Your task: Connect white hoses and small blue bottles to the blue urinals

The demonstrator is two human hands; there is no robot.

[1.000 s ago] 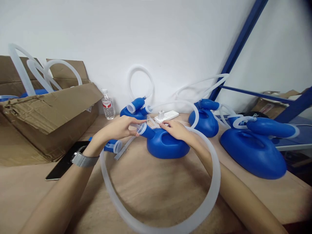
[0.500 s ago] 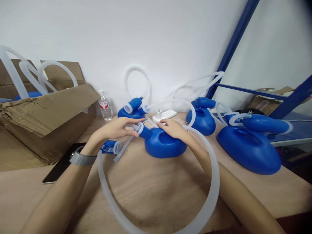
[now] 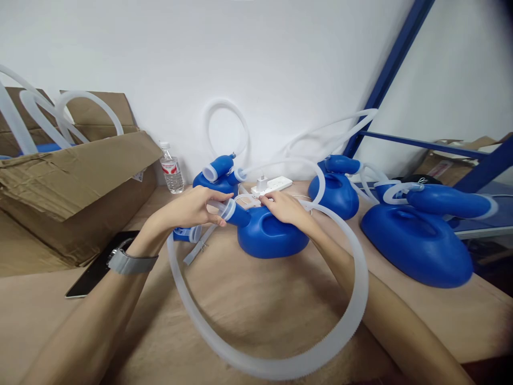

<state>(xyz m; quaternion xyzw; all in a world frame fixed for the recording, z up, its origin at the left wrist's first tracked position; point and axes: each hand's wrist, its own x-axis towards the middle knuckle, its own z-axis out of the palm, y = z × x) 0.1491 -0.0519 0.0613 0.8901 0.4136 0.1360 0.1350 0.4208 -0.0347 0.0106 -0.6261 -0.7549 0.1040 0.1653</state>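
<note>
A blue plastic urinal bottle (image 3: 272, 240) lies on the table in front of me, its neck pointing left. My left hand (image 3: 200, 208) has thumb and fingers on either side of the translucent cap (image 3: 228, 209) at the neck's mouth. My right hand (image 3: 282, 207) rests over the bottle's top, its fingers curled at the handle. A long translucent hose (image 3: 276, 369) loops toward me and passes over my right forearm. Left of the bottle lie a blue funnel-like piece (image 3: 182, 234) with a pale rim and a hose end (image 3: 192, 256) with a small metal clip.
More blue urinal bottles with hoses stand behind (image 3: 214, 184) and to the right (image 3: 417, 246). At left, a cardboard box (image 3: 80, 182) holds hoses, near a water bottle (image 3: 172, 171) and a dark tablet (image 3: 96, 272). A power strip (image 3: 274, 185) lies behind; a blue metal frame (image 3: 388, 75) rises at right.
The view has shifted slightly, and more of the hose loop's near side shows. Both hands stay at the same places on the cap and bottle.
</note>
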